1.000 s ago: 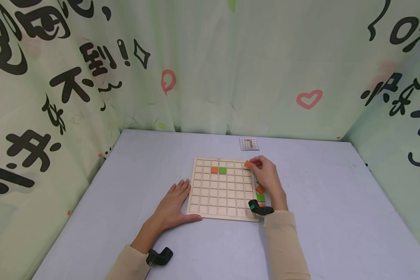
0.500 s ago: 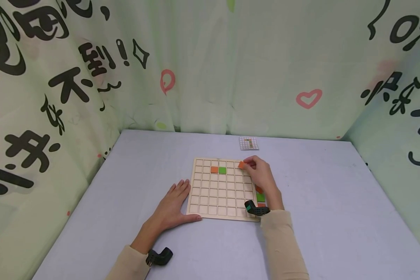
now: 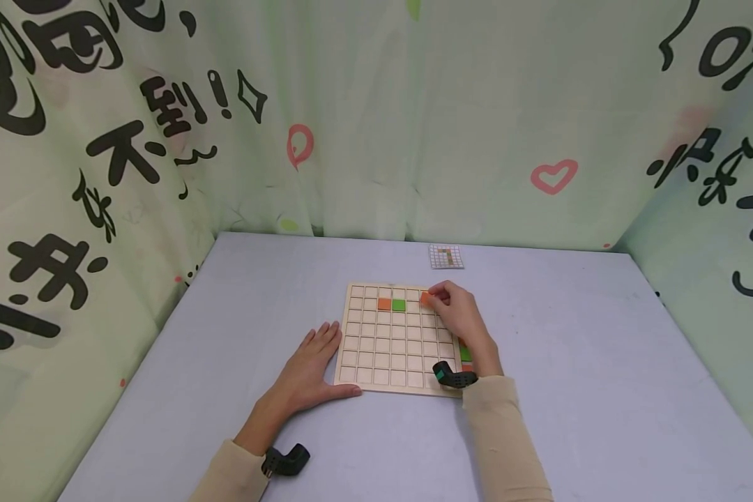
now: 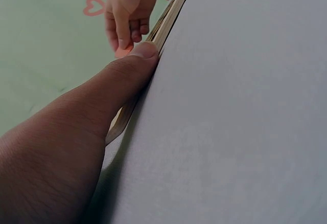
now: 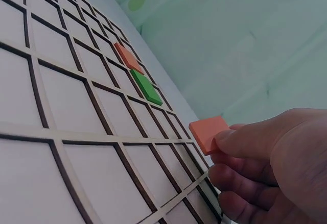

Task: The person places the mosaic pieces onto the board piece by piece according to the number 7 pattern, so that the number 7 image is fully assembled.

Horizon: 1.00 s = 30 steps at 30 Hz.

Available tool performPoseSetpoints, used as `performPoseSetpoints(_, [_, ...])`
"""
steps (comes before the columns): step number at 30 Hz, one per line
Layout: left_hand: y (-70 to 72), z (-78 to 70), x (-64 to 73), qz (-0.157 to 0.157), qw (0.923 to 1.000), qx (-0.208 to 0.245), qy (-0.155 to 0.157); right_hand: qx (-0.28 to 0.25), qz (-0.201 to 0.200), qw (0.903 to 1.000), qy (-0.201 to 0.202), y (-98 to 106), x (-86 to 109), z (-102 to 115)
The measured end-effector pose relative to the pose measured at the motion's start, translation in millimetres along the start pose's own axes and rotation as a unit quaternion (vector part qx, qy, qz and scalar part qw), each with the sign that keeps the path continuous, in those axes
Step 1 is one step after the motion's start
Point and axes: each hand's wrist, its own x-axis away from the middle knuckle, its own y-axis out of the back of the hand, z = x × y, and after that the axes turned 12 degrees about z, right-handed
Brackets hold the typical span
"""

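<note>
A square wooden grid board (image 3: 383,346) lies on the table. In its second row from the back, an orange tile (image 3: 384,304) and a green tile (image 3: 399,305) sit in neighbouring cells. My right hand (image 3: 461,315) pinches another orange tile (image 5: 208,132) between thumb and fingers, over the board's back right part. The right wrist view shows this tile tilted and raised above the grid. Fingers spread, my left hand (image 3: 310,368) rests at the board's front left corner. Its thumb (image 4: 127,68) lies along the front edge, and its fingertips reach the left side.
Along the board's right edge lie more loose tiles, among them a green tile (image 3: 466,353) and an orange one (image 3: 467,368), partly covered by my right arm. A small printed grid card (image 3: 446,256) lies behind the board. Patterned curtains (image 3: 477,139) surround the table (image 3: 577,362).
My right hand has carried the orange tile leftward from the board's back right corner, further over the grid. The left hand has stayed in place.
</note>
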Motion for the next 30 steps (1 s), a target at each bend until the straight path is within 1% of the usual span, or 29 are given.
performPoseSetpoints(8, [-0.7, 1.4, 0.4, 0.002, 1.0000, 0.002, -0.001, 0.002, 0.010, 0.9999, 0.009, -6.7, 1.0, 6.6])
performPoseSetpoints(15, [-0.7, 3.5, 1.0, 0.002, 0.9999, 0.009, -0.009, 0.023, 0.015, 0.9993, 0.024, -10.2, 0.6, 6.7])
performPoseSetpoints(22, [0.3, 3.0, 1.7, 0.002, 0.9999, 0.011, -0.012, 0.051, 0.008, 0.9976, 0.045, -12.7, -1.3, 5.8])
performPoseSetpoints(30, [-0.3, 2.3, 0.4, 0.005, 1.0000, 0.005, -0.004, 0.073, -0.001, 0.9961, 0.049, -16.1, -4.2, 6.5])
